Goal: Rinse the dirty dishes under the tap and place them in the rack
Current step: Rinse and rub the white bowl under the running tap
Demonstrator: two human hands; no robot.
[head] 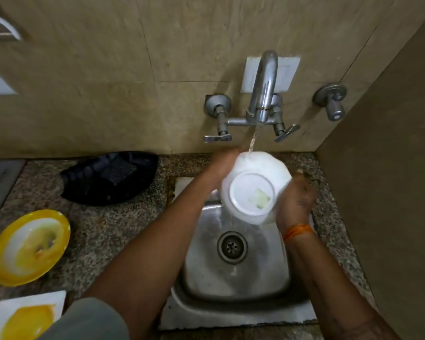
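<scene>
The white bowl (254,188) is held above the steel sink (236,271), tilted with its base facing the camera. A sticker patch shows on the base. Water runs from the tap (264,94) onto the upper rim of the bowl.

The left hand (222,166) grips the far left side of the bowl; its fingers are partly hidden behind the bowl, so their exact lie cannot be told. The right hand (296,202) holds the right side of the bowl with fingers curled round the edge. An orange thread band (297,231) sits on the right wrist.

On the speckled tabletop (103,231), left of the sink, lies a black tray (108,177) carrying a dark scrub pad (118,169). Nearer the camera stand a yellow plate (28,246) with residue and a white square plate (27,315) with yellow residue, well apart from the sink
</scene>
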